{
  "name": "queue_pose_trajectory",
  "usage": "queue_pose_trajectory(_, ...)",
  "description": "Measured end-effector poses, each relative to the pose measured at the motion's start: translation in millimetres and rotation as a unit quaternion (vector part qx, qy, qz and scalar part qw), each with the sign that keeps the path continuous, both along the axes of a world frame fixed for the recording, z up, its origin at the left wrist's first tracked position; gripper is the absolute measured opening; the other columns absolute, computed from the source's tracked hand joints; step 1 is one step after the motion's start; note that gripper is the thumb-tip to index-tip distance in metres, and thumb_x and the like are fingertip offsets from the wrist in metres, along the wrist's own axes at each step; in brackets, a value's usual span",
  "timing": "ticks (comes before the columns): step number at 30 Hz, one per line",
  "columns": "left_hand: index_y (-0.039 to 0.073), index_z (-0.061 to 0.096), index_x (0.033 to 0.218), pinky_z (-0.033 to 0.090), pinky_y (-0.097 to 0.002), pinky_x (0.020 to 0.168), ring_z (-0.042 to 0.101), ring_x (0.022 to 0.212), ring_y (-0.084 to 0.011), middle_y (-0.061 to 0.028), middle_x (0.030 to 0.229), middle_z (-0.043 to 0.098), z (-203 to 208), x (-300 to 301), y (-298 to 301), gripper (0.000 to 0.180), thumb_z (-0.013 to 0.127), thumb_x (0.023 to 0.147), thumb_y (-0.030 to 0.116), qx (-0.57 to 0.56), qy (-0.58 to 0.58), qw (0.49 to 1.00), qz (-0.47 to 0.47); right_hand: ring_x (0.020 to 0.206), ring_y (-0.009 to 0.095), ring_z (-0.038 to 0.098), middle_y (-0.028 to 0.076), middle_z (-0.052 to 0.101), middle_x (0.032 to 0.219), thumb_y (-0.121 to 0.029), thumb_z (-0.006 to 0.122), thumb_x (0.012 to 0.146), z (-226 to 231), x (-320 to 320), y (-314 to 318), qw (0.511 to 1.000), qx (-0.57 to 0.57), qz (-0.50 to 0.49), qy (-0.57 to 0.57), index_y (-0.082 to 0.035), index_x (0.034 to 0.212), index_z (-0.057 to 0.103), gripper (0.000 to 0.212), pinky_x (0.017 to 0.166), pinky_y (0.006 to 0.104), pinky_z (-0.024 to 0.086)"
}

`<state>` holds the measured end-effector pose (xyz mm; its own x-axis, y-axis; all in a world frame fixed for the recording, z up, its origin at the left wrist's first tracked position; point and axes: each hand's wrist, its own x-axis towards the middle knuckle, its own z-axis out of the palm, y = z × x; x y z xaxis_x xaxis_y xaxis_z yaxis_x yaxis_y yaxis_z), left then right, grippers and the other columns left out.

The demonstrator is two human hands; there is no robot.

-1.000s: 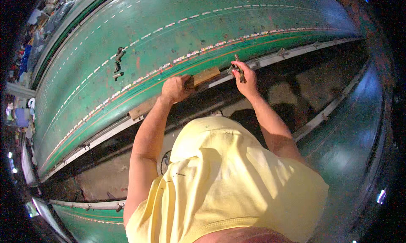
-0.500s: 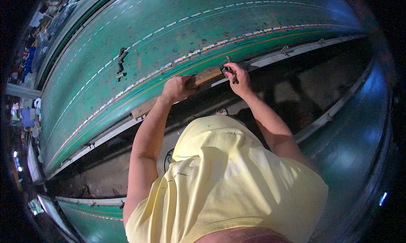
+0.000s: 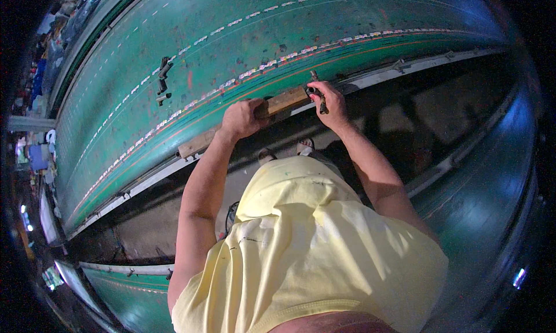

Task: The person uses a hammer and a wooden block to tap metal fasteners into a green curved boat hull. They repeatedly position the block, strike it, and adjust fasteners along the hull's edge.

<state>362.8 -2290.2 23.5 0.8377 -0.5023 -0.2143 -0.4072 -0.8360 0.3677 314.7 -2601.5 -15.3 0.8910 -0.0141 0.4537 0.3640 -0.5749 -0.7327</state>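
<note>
A long wooden bar (image 3: 285,103) lies along the near edge of a long green table (image 3: 231,49). My left hand (image 3: 242,118) is closed over the middle of this bar, its fingers wrapped on the far side. At the bar's right end, my right hand (image 3: 330,106) grips a small dark metal piece (image 3: 313,91), which looks like a clamp or fitting with a short stem pointing away from me. My fingers hide part of it. Farther off to the left, several similar dark metal pieces (image 3: 163,78) lie in a row on the green surface.
A pale metal rail (image 3: 399,68) with small brackets runs along the table's near edge. Behind me are another green table (image 3: 130,295) and its rail. My sandalled feet (image 3: 305,144) stand on the dark floor between them. Cluttered goods (image 3: 40,150) fill the far left.
The view has shifted slightly, and more of my feet shows. My hands stay at the bar; the right one still grips the dark metal piece, with only a small shift.
</note>
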Motion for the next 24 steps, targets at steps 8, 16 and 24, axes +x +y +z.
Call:
queue_pose_trajectory(8,0.014,0.076,0.126,0.062,-0.0544,0.094,0.076,0.11,-0.0431,-0.0194,0.117,0.079,-2,3,-5,0.055,0.087,0.086,0.048,-0.014,0.002,1.0,-0.009,0.109,0.036,0.077,0.017,0.076,0.12,0.009,0.071,0.095,-1,6,0,0.998,-0.001,0.022,0.064,-0.008,0.132,0.071,0.04,0.094,0.043,0.061)
queue_pose_trajectory(16,0.01,0.058,0.148,0.061,-0.0579,0.09,0.075,0.108,-0.048,-0.0249,0.118,0.078,-4,29,-113,0.068,0.083,0.092,0.039,-0.143,-0.03,0.986,-0.08,0.11,0.039,0.075,0.018,0.076,0.12,0.007,0.07,0.096,2,0,-5,0.998,-0.036,0.025,0.034,-0.008,0.144,0.068,0.05,0.098,0.0445,0.06)
queue_pose_trajectory(24,0.014,0.052,0.152,0.063,-0.0592,0.089,0.075,0.111,-0.0495,-0.023,0.127,0.076,1,21,-125,0.066,0.079,0.093,0.021,-0.117,-0.078,0.98,-0.14,0.1,0.034,0.08,0.017,0.08,0.113,-0.004,0.069,0.103,-2,-51,-7,0.992,0.057,-0.071,0.083,-0.008,0.153,0.057,0.052,0.089,0.0451,0.062)
